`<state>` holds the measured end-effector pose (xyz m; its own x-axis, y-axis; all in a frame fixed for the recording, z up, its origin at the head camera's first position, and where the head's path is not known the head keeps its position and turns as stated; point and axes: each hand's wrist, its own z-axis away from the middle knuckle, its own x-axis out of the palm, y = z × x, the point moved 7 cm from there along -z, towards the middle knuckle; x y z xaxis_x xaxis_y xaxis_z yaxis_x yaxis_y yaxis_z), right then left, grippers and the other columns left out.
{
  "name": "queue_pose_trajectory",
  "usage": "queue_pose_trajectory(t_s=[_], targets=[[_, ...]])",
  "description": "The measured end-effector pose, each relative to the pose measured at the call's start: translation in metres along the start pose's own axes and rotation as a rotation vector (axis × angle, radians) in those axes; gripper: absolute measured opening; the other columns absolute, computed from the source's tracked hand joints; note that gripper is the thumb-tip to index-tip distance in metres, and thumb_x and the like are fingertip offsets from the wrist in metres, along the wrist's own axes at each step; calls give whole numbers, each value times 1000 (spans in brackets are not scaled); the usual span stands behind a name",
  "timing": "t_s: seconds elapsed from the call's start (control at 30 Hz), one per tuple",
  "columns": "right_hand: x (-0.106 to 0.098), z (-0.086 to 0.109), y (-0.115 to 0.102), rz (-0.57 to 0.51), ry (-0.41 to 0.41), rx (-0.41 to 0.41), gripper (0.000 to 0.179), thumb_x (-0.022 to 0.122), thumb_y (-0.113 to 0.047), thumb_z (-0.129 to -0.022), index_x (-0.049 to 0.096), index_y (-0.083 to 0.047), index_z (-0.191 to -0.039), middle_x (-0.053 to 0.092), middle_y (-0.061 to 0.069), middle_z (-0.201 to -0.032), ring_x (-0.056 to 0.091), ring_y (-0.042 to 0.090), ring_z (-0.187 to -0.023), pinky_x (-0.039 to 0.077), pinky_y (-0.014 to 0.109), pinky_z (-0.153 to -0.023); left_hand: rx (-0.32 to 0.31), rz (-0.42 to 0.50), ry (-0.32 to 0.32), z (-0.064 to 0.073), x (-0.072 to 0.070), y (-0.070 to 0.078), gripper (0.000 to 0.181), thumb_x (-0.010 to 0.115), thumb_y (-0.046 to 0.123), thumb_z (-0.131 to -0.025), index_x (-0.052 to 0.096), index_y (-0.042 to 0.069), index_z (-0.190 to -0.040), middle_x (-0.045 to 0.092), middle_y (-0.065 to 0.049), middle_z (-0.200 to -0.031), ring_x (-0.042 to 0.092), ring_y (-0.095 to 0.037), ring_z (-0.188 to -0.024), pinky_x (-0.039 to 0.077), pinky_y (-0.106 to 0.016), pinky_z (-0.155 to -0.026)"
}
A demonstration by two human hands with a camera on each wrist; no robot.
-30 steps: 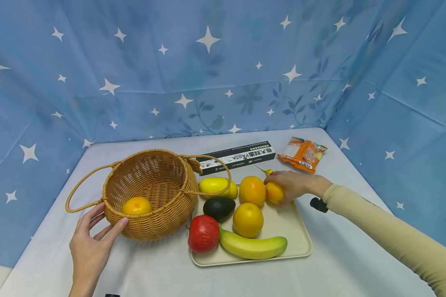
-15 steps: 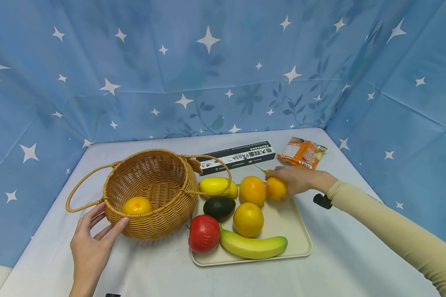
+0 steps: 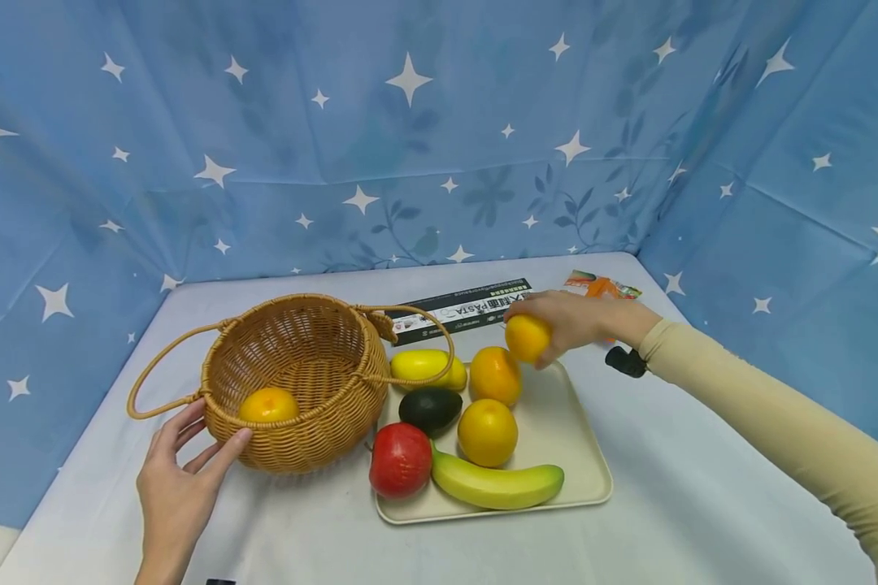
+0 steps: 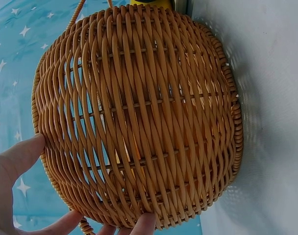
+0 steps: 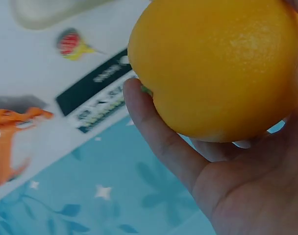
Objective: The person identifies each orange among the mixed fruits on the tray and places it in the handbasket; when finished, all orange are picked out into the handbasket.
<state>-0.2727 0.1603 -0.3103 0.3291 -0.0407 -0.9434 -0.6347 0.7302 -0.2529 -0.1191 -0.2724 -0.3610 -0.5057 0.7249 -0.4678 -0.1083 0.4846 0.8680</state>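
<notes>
- Oranges (image 3: 528,338): four, one gripped in my right hand (image 3: 574,318)
- Basket (image 3: 329,435): one, my left hand (image 3: 179,479) spread against it
- Tray (image 3: 567,439), banana (image 3: 499,487): one each
- White counter (image 3: 673,496), blue starry curtain (image 3: 336,114)

Oranges number four: one held orange (image 3: 528,338), one basket orange (image 3: 269,405), one far tray orange (image 3: 494,376) and one near tray orange (image 3: 487,433). There is one banana (image 3: 496,483), one avocado (image 3: 430,409), one red apple (image 3: 400,461), one yellow oblong fruit (image 3: 423,366), one wicker basket (image 3: 329,431), one tray (image 3: 571,439), one pasta box (image 3: 468,315), one snack packet (image 3: 602,286), one left hand (image 3: 179,479) and one right hand (image 3: 572,318).
</notes>
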Motion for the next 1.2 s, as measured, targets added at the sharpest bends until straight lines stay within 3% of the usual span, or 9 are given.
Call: queue_pose_trajectory(t_s=[0.07,0.27,0.53,0.87,1.1,1.2], targets=[[-8,-6,-9,19,-10,-22,69,84,-25,-69,53,-11,-130,59,8,-118,55,25,-97,54,42,-83,-5,0,-3,0,0,-1,65,79,16,-80,50,7,-137,45,-4,-130,48,-24,-118,44,5,-71],[-35,-27,-47,27,-55,-68,71,83,-28,-72,49,-15,-134,55,7,-120,52,25,-102,54,40,-85,-8,-3,2,0,1,-1,64,79,16,-80,50,8,-137,45,-2,-130,48,-18,-116,45,5,-71],[-61,-59,-106,30,-19,-204,71,84,-31,-72,49,-16,-132,55,6,-122,51,25,-107,53,36,-86,-4,2,5,-1,1,-1,64,79,16,-80,50,8,-137,45,-1,-129,47,-9,-113,45,5,-72],[-70,-100,-180,66,-47,-348,72,82,-34,-73,48,-18,-134,53,5,-125,48,19,-110,49,29,-87,-16,1,8,0,1,-3,65,80,15,-79,50,8,-137,45,0,-129,47,-10,-114,45,4,-72],[-66,-131,-206,140,-92,-329,74,81,-39,-74,45,-24,-136,51,-2,-127,44,14,-113,47,25,-87,-9,5,0,-2,2,-5,66,79,16,-80,49,8,-138,45,-4,-132,47,-20,-119,45,5,-72],[-58,-146,-216,172,-115,-326,72,80,-39,-75,45,-25,-136,52,-4,-126,44,13,-112,45,23,-86,16,3,10,-5,4,-15,66,79,19,-80,50,10,-138,45,-4,-132,48,-19,-120,44,5,-72]])
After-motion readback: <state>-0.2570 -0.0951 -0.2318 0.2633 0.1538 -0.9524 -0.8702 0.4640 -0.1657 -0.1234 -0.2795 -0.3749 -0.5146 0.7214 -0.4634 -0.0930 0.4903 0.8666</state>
